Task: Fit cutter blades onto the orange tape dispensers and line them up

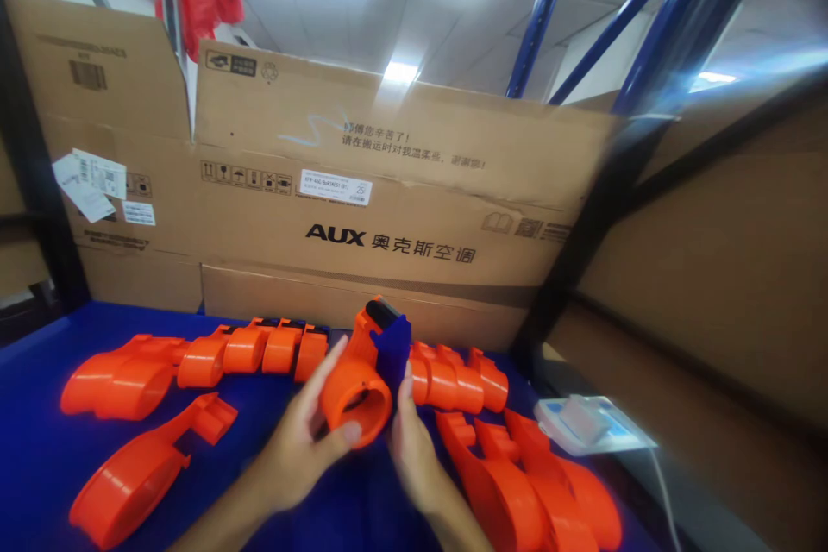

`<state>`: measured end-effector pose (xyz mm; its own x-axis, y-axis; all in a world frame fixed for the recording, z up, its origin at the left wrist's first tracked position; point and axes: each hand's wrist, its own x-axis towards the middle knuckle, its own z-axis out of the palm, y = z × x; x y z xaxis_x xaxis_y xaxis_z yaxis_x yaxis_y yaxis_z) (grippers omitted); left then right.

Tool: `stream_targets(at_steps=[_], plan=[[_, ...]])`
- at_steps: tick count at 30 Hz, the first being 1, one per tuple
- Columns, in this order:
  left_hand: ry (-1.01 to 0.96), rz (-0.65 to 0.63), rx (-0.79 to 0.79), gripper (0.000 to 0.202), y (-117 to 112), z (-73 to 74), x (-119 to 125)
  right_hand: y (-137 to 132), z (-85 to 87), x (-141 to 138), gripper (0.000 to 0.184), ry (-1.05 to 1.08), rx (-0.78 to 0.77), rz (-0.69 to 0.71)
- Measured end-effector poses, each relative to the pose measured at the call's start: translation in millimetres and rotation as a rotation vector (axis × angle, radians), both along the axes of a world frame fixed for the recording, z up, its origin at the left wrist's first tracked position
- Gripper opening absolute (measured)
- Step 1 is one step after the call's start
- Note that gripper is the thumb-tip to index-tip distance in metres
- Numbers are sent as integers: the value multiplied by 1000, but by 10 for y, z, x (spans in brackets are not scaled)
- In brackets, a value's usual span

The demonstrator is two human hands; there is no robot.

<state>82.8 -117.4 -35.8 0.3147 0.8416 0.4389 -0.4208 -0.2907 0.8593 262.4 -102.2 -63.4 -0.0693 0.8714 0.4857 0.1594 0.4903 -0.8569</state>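
Above the middle of the blue work surface I hold an orange tape dispenser [354, 392], its round hub facing me and its head pointing up. My left hand [304, 440] grips the hub, with the thumb at its lower rim. A black roller [381, 312] and a dark blue plate [393, 355] show at the dispenser's head. My right hand [410, 440] is closed against the right side, its fingers at the blue plate and partly hidden behind it. One loose orange dispenser body [133, 474] lies to the left of my hands.
Several small orange dispensers [246, 349] stand in a row at the back left, others [456, 379] at the back right. Larger orange bodies [540, 492] lie at front right. A cardboard sheet [388, 216] closes off the back. A white device [592, 424] with a cable sits right.
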Motion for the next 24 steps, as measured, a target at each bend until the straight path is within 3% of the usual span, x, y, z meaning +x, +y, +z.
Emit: stream_targets(at_steps=[3,8,11,14,18,24], plan=[[-18,69,-51,82,69,-30,9,-45,85,-27,67,96,-127,74],[75,253,-44,76,-4,17,-104,-64,332,-64,66,232,-94,129],[264,401,-6,65,-123,71,-449,-24,406,-30,63,209,-52,33],[587,615,117,57,-195,111,-960,17,411,28,66,171,-11,-61],[1049,739,204,53,-236,127,-1426,30,397,62,66,128,67,-112],[1243,731,270,37,-222,103,-1311,48,439,87,63,184,177,-187]])
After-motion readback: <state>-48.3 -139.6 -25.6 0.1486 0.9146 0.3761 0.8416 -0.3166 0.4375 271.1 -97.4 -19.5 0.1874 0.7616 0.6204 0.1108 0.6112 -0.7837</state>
